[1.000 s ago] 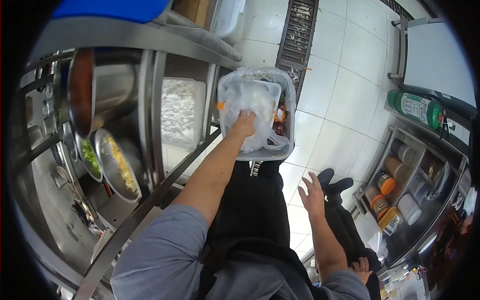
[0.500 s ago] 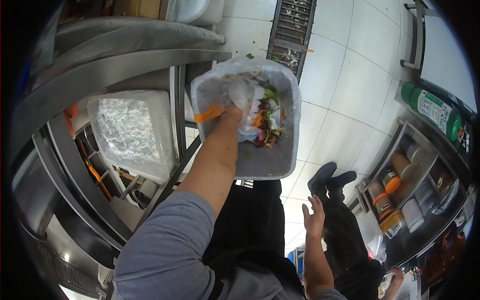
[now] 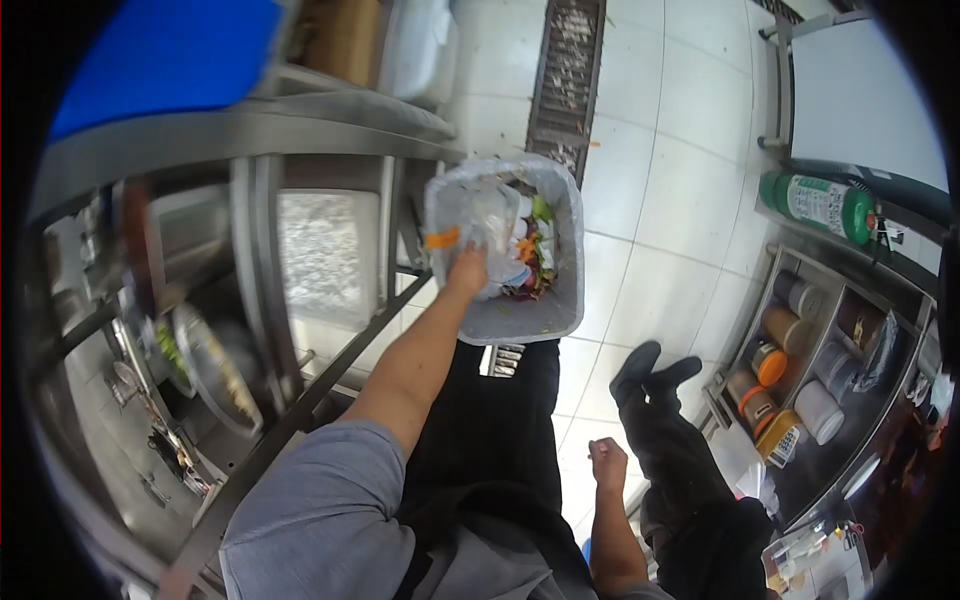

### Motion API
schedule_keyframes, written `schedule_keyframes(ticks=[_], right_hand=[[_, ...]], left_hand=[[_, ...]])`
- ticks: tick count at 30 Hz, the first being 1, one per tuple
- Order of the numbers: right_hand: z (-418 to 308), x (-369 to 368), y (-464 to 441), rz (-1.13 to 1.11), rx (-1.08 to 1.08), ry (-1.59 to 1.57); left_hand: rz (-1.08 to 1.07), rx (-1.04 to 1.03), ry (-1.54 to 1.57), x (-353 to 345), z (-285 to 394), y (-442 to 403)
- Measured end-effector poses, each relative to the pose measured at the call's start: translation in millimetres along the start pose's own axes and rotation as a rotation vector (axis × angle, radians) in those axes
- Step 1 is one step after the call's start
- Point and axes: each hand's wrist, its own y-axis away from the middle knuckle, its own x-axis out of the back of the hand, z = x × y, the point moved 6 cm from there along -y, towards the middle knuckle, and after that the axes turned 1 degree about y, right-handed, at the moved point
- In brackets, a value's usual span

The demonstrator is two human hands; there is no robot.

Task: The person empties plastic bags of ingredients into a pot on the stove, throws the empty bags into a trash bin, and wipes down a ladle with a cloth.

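Note:
A grey waste bin (image 3: 515, 325) with a liner stands in front of me. My left hand (image 3: 470, 268) reaches down inside it, against a crumpled clear plastic bag (image 3: 490, 212). Its fingertips are blurred against the plastic, so their grip is unclear. An orange strip (image 3: 441, 239) lies beside the hand at the bin's left wall. Vegetable scraps (image 3: 540, 245), green, orange and dark red, lie with white waste on the bin's right side. Lower right, my right hand (image 3: 608, 463) hangs by my side with curled fingers and nothing visible in it.
A metal rack (image 3: 265, 250) runs along the left, with a tub of white contents (image 3: 322, 250) behind its bars. A floor drain grate (image 3: 565, 80) lies beyond the bin. Another person's black-trousered legs (image 3: 670, 440) are close on my right, beside a shelf of jars (image 3: 785, 330).
My view has shifted, bringing a blue surface and a round pan into sight at left. My right hand's fingers have gone from spread to curled. My left hand stays inside the bin.

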Motion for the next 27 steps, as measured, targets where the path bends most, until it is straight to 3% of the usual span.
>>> schedule_keyframes(ticks=[2, 4, 6, 8, 10, 11, 13, 16, 18, 19, 22, 24, 25, 27], right_hand=[[12, 12, 10, 0.034, -0.035, -0.035], [2, 26, 5, 0.036, 0.01, 0.009], [12, 30, -11, 0.194, 0.406, 0.537], [-22, 62, -13, 0.217, 0.337, 0.374], [-83, 99, 10, 0.138, 0.149, -0.16], [-101, 113, 27, 0.152, 0.156, -0.153], [-130, 128, 43, 0.19, 0.324, -0.441], [-92, 117, 47, 0.189, 0.378, -0.289], [-23, 94, 33, 0.167, 0.366, -0.13], [-19, 96, 45, 0.199, 0.393, 0.146], [53, 90, 58, 0.086, 0.061, 0.282], [68, 94, 65, 0.075, 0.026, 0.279], [74, 97, 64, 0.066, -0.018, 0.281], [61, 104, 57, 0.09, 0.041, 0.285]], left_hand=[[-0.107, -0.049, 0.149, 51, 27, 45], [0.041, -0.087, 0.19, 114, 42, 92], [0.143, -0.132, 0.236, 153, 43, 125], [0.123, 0.132, 0.168, 164, 0, 116], [0.145, 0.15, 0.164, 165, -22, 99], [0.147, 0.187, 0.157, 161, -31, 90], [0.225, 0.231, 0.166, 153, -39, 66], [0.307, 0.285, 0.204, 131, -47, 32], [0.362, 0.313, 0.258, 126, -50, 24], [0.344, 0.319, 0.266, 121, -49, 24], [0.429, 0.359, 0.299, 132, -56, 35], [0.569, 0.45, 0.366, 150, -61, 49], [0.605, 0.403, 0.354, 159, -56, 54], [0.466, 0.246, 0.505, 162, -35, 61]])
